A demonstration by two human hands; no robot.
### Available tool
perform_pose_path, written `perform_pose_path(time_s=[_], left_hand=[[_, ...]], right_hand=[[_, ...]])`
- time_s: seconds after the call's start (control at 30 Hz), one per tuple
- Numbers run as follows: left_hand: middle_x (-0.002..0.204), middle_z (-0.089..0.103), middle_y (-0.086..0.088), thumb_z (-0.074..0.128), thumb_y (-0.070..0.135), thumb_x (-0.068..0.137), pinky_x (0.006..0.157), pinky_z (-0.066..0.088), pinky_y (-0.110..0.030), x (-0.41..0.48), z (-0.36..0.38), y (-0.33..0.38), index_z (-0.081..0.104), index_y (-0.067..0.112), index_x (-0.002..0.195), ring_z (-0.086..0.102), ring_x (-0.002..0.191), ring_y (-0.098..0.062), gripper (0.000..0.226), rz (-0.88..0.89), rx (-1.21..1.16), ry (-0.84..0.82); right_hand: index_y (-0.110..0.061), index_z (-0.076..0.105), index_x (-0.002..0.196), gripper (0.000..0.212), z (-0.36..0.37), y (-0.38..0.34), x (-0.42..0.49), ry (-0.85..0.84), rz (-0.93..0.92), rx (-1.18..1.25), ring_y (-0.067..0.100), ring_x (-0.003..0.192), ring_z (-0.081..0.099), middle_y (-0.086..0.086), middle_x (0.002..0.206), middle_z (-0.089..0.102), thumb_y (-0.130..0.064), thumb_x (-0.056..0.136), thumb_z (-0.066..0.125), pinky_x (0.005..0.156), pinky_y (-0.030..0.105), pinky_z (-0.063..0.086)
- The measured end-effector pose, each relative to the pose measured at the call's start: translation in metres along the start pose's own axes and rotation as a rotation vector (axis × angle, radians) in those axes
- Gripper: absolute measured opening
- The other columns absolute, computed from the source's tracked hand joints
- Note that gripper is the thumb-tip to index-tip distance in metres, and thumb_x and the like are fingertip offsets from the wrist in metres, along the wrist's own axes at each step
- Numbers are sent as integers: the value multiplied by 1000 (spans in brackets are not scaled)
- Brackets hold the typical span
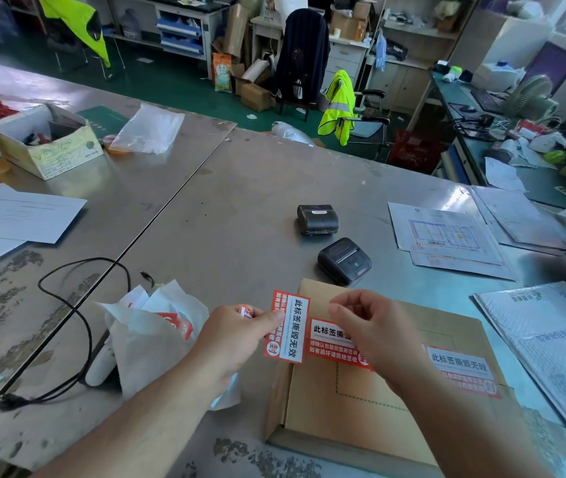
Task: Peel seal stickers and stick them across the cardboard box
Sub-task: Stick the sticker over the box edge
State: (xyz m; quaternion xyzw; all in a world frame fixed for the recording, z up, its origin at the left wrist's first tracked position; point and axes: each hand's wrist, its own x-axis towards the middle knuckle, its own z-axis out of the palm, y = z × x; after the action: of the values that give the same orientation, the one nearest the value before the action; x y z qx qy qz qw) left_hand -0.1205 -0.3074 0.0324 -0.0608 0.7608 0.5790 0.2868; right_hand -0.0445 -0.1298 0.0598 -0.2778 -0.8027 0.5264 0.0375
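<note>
While the cardboard box [371, 391] lies flat at the near edge of the bench [240, 208], a red and white seal sticker [288, 327] is held upright over the box's left edge, pinched between thumb and fingers of the left hand [240, 331]. A second scrap of red and white is tucked in that same grip, though it is too hidden to be told for certain. The right hand [367, 326] is poised over the box top with thumb and forefinger drawn together, close beside the held sticker's upper corner; whether anything is caught between them cannot be told. Two more seal stickers are already laid on the box lid: one [335, 343] partly covered by the right hand, the other [460, 370] toward the box's right edge. Just left of the box, crumpled white backing paper [150, 339] is heaped, with more red stickers showing among it, and a black cable [81, 315] is looped past it. Beyond the box's far edge, two small black printers [343, 260] [317, 219] are set near mid-bench. Printed sheets [443, 236] are spread toward the right edge, and a silver mailer bag [550, 346] is seen at the near right corner.
</note>
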Motion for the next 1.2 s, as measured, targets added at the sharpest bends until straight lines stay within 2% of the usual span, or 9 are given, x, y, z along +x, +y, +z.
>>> perform_pose_path(time_s=[0.1, 0.23, 0.37, 0.47, 0.53, 0.83, 1.0, 1.2], left_hand=[[78, 78, 5, 71, 44, 84, 62, 38, -18, 1, 4, 0, 76, 13, 83, 68, 81, -4, 32, -24, -10, 2], [76, 77, 6, 71, 45, 84, 63, 39, -19, 2, 7, 1, 76, 14, 83, 67, 78, -5, 31, -37, -12, 21], [67, 74, 7, 71, 44, 84, 60, 39, -23, 3, 7, 3, 77, 14, 81, 65, 62, -1, 30, -28, 31, 22], [75, 77, 4, 72, 41, 84, 61, 41, -23, 4, 7, 2, 77, 13, 80, 69, 74, -7, 29, -20, 36, 24], [77, 77, 4, 71, 42, 84, 61, 41, -21, 5, 7, 1, 76, 13, 80, 69, 76, -6, 30, -17, 47, 29], [73, 75, 8, 69, 45, 85, 59, 42, -19, 2, 10, 0, 74, 18, 77, 68, 71, -4, 28, -4, 94, 53], [73, 76, 4, 72, 41, 83, 64, 47, -22, 2, 11, 0, 75, 14, 79, 71, 75, -10, 28, 3, 105, 64], [74, 75, 5, 71, 39, 85, 57, 43, -17, 1, 12, 0, 75, 13, 79, 69, 69, -5, 27, 18, 126, 68]], right_hand=[[-30, 69, 89, 3, 1, 10, 2, -22, -117, -194, -1, 59, 61, -7, 76, 68, -30, 89, 72, 54, 16, 49], [-38, 66, 97, 14, 1, 16, 2, -47, -224, -375, 2, 74, 60, -13, 88, 63, -38, 85, 74, 63, 15, 47], [-39, 68, 113, 31, 2, 19, 2, -93, -308, -483, -5, 75, 53, -19, 89, 54, -45, 83, 74, 62, 11, 39], [-39, 67, 118, 34, 5, 19, 0, -97, -341, -514, -5, 73, 52, -21, 86, 50, -46, 84, 72, 63, 9, 38], [-39, 68, 117, 35, 5, 19, 0, -91, -362, -510, -5, 73, 52, -21, 85, 50, -46, 84, 73, 65, 8, 39], [-39, 65, 120, 40, 6, 18, -2, -112, -338, -552, -4, 73, 53, -21, 88, 50, -48, 82, 74, 61, 8, 39], [-37, 60, 104, 36, 6, 17, -2, -114, -292, -548, -2, 75, 53, -17, 88, 53, -48, 76, 80, 60, 13, 40], [-36, 55, 97, 39, 9, 16, 0, -110, -268, -581, -1, 75, 53, -13, 88, 55, -50, 72, 82, 58, 14, 40]])
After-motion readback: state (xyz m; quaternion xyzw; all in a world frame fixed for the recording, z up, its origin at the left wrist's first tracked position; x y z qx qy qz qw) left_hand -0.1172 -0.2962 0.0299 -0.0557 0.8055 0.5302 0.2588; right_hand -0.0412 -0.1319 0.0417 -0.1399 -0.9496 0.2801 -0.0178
